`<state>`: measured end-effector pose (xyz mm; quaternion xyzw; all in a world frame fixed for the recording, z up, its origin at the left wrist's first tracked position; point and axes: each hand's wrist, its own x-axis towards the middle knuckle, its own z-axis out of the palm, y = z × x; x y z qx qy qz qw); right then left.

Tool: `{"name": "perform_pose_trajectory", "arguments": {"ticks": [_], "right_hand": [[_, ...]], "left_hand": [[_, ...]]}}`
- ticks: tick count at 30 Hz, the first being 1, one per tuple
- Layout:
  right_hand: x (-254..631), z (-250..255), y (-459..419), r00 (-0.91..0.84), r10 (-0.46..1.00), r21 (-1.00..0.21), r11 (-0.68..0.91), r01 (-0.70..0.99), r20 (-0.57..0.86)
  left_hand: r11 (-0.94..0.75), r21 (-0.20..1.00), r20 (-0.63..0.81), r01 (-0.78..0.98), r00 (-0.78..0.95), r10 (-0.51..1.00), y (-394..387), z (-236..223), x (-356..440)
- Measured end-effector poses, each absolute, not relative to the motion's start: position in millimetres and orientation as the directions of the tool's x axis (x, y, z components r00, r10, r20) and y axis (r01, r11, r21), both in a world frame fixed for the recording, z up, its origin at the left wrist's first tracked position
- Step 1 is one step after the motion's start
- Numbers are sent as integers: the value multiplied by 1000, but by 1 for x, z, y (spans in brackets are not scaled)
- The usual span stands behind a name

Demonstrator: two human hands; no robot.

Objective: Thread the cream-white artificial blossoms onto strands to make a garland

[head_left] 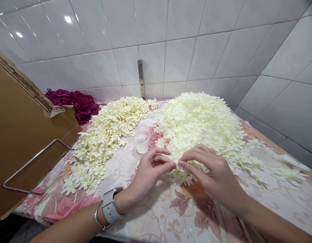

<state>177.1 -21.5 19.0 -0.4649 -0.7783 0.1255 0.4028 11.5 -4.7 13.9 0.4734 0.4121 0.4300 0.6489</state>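
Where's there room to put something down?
Bare tablecloth lies between the left forearm and right forearm, and between the right forearm and loose flowers. Farther back, it's crowded: left flower heap, cup, right flower heap.

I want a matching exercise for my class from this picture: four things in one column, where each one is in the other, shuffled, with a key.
Column 1
1. Clear plastic cup
2. Purple flowers
3. Watch
4. Right pile of pale flowers

Column 2
A. Strapped around the left wrist
B. Partly hidden by the right hand
C. Between two piles on the patterned cloth
D. At the back on the left, beside the cardboard

Pairs: 1-C, 2-D, 3-A, 4-B
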Motion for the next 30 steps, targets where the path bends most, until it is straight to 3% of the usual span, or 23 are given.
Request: {"name": "perform_pose_trajectory", "arguments": {"ticks": [6, 10, 12, 14, 16, 18, 20, 23, 30], "right_hand": [[179, 21, -21, -161, 925, -735, 373, 566, 345], [181, 23, -19, -112, 948, -773, 310, 554, 299], [184, 24, -17, -43, 912, -716, 349, 605, 408], [187, 24, -14, 18, 791, -574, 429, 697, 611], [188, 24, -14, -55, 675, -415, 513, 751, 735], [186, 23, -15, -213, 661, -330, 595, 733, 719], [182, 21, -17, -330, 680, -317, 644, 696, 655], [179, 20, -19, -351, 716, -382, 646, 661, 604], [184, 25, -18, -264, 876, -705, 481, 521, 403]], "left_hand": [[158, 972, -101, -173, 301, 948, -5, 14, 12], [151, 973, -98, -176, 283, 954, -4, 13, 11], [152, 974, -104, -168, 266, 958, -3, 12, 11], [145, 977, -102, -159, 250, 963, -2, 10, 10], [129, 980, -89, -152, 244, 966, -2, 10, 10], [117, 982, -78, -148, 246, 966, -2, 10, 10], [118, 982, -80, -147, 243, 967, -3, 11, 11], [126, 981, -87, -145, 245, 966, -3, 12, 11], [144, 976, -98, -163, 263, 960, -4, 17, 11]]}}
